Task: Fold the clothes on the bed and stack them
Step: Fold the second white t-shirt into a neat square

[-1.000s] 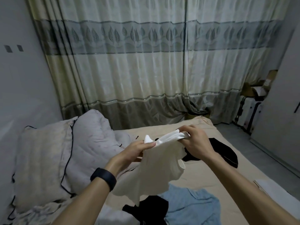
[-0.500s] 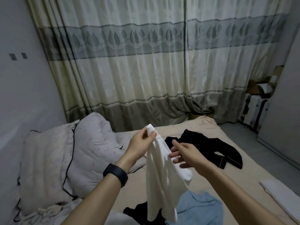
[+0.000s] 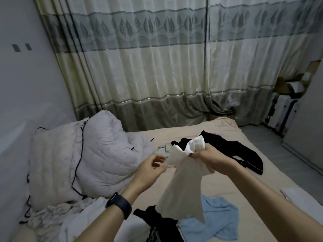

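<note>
Right hand (image 3: 208, 158) clenched on bunched upper edge of white top (image 3: 183, 186), held mid-air over bed (image 3: 227, 182), rest hanging toward 6 o'clock. Left hand (image 3: 152, 165) at 9 o'clock of bunch, fingers curled at cloth edge, blurred: cannot tell if gripping. On bed: black top (image 3: 241, 151) at 2 o'clock of hands, blue shirt (image 3: 215, 222) at 5, black piece (image 3: 157, 220) at 6. Quilt (image 3: 104, 154) at 9.

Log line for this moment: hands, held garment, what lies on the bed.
right hand: grips white garment, hanging unfolded | left hand: at its edge, grip unclear | bed: blue garment, far black garment loose
</note>
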`<state>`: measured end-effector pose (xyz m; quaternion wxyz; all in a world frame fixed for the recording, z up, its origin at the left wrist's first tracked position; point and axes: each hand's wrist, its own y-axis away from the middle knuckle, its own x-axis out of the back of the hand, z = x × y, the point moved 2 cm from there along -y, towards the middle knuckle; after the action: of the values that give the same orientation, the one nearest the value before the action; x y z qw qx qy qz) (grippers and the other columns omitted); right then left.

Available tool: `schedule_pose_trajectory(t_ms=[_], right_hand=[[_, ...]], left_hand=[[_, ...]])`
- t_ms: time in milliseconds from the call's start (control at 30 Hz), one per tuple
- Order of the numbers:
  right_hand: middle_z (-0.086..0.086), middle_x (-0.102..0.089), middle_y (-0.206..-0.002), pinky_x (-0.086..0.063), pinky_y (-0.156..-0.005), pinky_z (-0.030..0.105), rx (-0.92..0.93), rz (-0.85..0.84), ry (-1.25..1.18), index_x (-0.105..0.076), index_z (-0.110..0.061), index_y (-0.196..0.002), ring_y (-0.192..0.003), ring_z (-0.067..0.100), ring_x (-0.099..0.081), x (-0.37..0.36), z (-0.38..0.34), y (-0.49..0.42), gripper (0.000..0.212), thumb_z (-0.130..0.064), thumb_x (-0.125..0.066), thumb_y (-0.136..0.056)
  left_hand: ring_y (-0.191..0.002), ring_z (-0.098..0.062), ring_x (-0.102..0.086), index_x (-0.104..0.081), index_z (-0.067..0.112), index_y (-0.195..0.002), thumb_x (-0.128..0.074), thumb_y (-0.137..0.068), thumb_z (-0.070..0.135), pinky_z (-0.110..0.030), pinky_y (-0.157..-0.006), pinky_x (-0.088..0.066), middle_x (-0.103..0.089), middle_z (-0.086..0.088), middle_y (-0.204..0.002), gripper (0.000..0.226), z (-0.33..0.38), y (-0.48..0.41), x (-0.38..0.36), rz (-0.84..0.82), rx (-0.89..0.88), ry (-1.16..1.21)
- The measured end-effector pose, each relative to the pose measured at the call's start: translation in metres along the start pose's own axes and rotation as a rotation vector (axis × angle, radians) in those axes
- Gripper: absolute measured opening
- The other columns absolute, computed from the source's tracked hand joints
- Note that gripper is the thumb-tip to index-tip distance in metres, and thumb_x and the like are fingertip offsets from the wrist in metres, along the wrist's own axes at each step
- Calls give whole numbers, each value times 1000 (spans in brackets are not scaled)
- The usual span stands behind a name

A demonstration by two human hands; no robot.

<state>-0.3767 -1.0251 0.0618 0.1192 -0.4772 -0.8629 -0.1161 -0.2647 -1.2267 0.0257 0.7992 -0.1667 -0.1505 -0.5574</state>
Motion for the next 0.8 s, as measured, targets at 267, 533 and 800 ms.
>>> schedule_pose_trajectory(t_ms=[267, 533, 800], right_hand=[[11, -77, -93, -60, -72, 32, 32, -44, -124, -76, -18, -95, -89, 23, -75, 34, -5, 16, 18, -3, -68, -89], [-2, -51, -144, -49, -102, 39, -58, 346, 315, -42, -26, -148, -128, 18, -52, 57, 51, 36, 83, -39, -85, -78], [-8, -73, -93, -51, -77, 31, 259, 193, 287, -75, -27, -105, -86, 3, -65, -3, 26, 31, 13, -22, -70, -94]], left_hand=[[-106, -7, -63, -73, 22, -116, -78, -87, 28, -30, -89, -49, -70, 2, -117, 30, 1, -15, -34, -332, -24, -97], [-75, 6, -60, -70, 45, -85, -54, -100, 21, -9, -63, -42, -67, 21, -81, 33, 32, -35, -36, -257, -188, -110], [-88, 2, -63, -71, 32, -102, -68, -92, 34, -14, -73, -47, -70, 14, -96, 11, 57, -40, -28, -368, -222, -164]])
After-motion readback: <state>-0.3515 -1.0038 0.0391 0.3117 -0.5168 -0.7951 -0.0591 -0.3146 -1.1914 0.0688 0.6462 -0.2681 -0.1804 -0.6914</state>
